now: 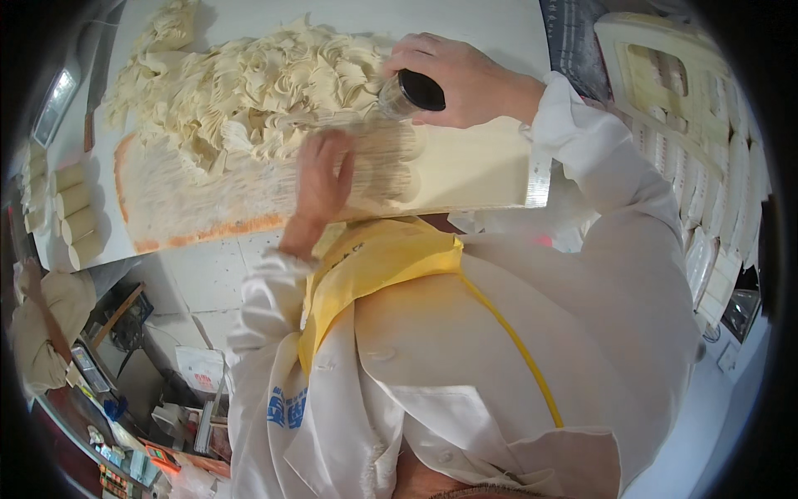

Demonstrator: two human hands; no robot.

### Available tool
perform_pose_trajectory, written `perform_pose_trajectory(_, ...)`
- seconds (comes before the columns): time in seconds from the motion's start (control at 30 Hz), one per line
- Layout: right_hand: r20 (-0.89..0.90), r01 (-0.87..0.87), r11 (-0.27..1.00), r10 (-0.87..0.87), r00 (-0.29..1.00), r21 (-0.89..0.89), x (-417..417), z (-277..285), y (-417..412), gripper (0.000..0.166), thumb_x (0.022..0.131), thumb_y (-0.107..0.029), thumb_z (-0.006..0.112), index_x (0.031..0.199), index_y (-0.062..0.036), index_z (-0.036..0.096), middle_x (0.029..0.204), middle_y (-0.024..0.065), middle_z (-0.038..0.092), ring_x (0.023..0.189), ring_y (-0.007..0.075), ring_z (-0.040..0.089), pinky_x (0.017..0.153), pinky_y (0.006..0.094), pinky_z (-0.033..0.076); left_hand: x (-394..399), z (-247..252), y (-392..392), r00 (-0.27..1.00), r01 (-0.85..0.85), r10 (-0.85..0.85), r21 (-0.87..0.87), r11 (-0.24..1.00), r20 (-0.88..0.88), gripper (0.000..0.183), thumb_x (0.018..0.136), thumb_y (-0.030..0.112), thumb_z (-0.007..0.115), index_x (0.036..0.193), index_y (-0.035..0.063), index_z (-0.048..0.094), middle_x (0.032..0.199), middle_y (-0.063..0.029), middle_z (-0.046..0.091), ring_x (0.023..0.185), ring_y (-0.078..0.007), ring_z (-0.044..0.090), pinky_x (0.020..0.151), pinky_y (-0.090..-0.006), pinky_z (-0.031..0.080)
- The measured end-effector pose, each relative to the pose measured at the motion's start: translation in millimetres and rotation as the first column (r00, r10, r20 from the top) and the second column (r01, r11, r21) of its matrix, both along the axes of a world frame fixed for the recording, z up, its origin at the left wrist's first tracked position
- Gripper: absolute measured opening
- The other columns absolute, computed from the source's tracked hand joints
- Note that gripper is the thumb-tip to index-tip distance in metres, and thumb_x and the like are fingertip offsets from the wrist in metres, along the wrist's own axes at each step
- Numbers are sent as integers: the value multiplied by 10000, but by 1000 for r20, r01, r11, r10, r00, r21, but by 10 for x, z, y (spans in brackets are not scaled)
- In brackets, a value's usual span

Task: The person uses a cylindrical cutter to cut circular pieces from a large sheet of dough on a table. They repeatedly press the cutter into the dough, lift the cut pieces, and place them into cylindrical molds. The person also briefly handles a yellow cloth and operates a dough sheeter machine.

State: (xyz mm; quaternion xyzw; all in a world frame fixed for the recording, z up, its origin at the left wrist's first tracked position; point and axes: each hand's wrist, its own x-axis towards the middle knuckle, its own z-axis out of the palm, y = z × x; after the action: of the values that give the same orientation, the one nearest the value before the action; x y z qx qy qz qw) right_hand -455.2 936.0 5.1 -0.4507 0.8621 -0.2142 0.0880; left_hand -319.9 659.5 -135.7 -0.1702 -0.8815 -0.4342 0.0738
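My right hand [464, 81] is closed around a clear round container or cutter with a black end [421, 90], held tilted at the left part of a smooth, pale dough sheet [480, 165]. Rounded cut edges show in the sheet beside it. My left hand [324, 168], blurred, is over the streaked, floury part of the dough, its thumb apart from the fingers and nothing visible in it. Beyond it lies a large heap of thin dough pieces [268, 87], many fanned in layers. Under the dough is a board with an orange-brown edge [206, 234]. What the cutter's lower end touches is hidden.
Several pale dough cylinders [78, 215] stand at the table's left. A metal-edged strip [538, 181] borders the sheet's right end. White plastic trays [704, 125] with pale packed goods are stacked at right. Another person [50, 318] is at far left, near a cluttered counter.
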Motion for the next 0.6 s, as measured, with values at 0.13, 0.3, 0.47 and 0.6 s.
perform_pose_trajectory(0.13,88,120,992,-117,989,-37,64,-101,-7,593,795,-284,890,1305,-193,601,1299,82,620,1246,331,607,1007,464,534,847,117,-24,917,-124,13,255,959,398,194,977,45,727,1166,8,706,1072,-154,727,950,-308,698,830,-382,563)
perform_pose_trajectory(0.3,93,339,940,-335,938,-33,278,-43,-189,562,806,-303,886,1283,-184,615,1248,103,633,1198,334,628,1000,460,540,1316,-105,-123,563,-446,-76,380,811,823,220,1066,171,704,1177,-18,729,1026,-79,735,912,-162,688,849,-312,555)
perform_pose_trajectory(0.47,58,276,957,-271,961,-93,566,-93,-405,572,790,-295,863,1301,-196,625,1245,107,635,1181,352,632,984,466,555,1444,-248,-230,360,-735,-310,472,486,880,326,1118,315,627,1136,2,713,1062,-102,734,982,-219,700,933,-355,572)
perform_pose_trajectory(0.6,79,224,970,-217,973,-92,1033,-122,-658,623,761,-257,890,1317,-187,617,1267,88,605,1187,336,615,1007,442,540,1619,-472,-300,341,-866,-457,464,188,821,350,1145,368,559,1111,46,692,1088,-107,731,1098,-262,694,1054,-423,546)
